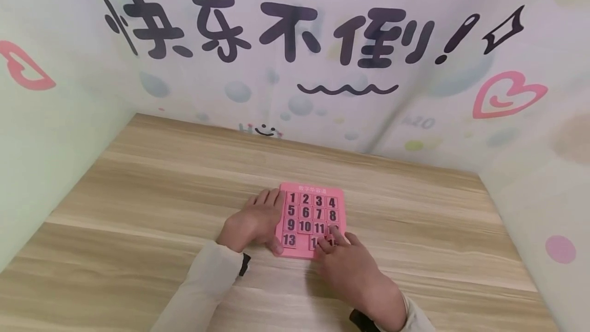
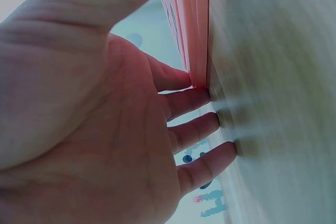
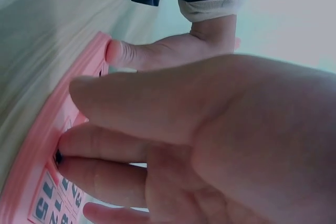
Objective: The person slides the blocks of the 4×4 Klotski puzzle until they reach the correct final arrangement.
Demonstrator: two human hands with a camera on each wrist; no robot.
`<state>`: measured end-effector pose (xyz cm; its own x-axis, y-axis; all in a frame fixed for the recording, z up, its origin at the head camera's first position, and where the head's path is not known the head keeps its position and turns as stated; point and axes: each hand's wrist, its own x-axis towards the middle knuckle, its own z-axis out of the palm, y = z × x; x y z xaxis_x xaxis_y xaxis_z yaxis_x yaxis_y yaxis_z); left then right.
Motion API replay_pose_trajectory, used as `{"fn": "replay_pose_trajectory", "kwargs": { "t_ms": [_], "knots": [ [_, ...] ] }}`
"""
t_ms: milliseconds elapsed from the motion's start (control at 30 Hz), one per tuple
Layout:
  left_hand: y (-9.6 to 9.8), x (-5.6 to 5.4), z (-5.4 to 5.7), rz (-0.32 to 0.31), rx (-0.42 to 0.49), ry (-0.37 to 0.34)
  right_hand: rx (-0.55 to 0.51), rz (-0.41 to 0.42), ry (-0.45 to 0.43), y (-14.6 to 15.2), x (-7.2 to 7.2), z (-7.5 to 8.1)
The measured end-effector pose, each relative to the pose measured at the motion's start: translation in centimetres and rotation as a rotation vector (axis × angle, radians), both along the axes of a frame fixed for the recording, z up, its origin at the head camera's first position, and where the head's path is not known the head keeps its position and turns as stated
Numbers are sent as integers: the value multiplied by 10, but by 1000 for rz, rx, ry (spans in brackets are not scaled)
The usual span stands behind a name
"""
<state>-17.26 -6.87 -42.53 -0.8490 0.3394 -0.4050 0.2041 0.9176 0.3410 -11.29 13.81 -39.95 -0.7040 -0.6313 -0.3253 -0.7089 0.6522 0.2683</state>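
A pink number sliding puzzle [image 1: 311, 187] lies flat on the table, its tiles in rows. 1 to 11 and 13 read clearly; a gap follows 13 in the nearest row, and my right fingers partly cover the tiles right of it. My left hand [image 1: 258, 222] steadies the frame's left side, fingers extended and thumb at the near left corner. In the left wrist view, fingertips [image 2: 210, 169] rest on the table, with the index finger against the pink frame [image 2: 191, 30]. My right hand [image 1: 352, 268] touches the lower right tiles with its fingertips [image 3: 79, 140].
The wood-grain table [image 1: 161, 183] extends around the puzzle. A patterned cloth wall [image 1: 276, 101] with large dark characters stands behind it, and pale walls rise on both sides. Dark straps [image 1: 244, 264] show at the wrists, by the light sleeves.
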Motion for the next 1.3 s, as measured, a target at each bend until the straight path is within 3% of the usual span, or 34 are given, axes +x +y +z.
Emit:
{"fn": "replay_pose_trajectory", "kwargs": {
  "t_ms": [267,500,767,1067,1300],
  "knots": [
    [0,0,2,1,2,-5,-12,15,35,-4,3,-4],
    [1,-2,3,-16,-12,2,-69,-45,-9,-11,4,-7],
    [2,-1,3,4,3,-10,-115,-33,-3,-16,6,-11],
    [1,-1,1,-4,-4,-2,-142,-61,-101,-2,-1,1],
    [1,0,1,1,-7,-9,-110,-146,-88,15,-7,12]
  ]
}}
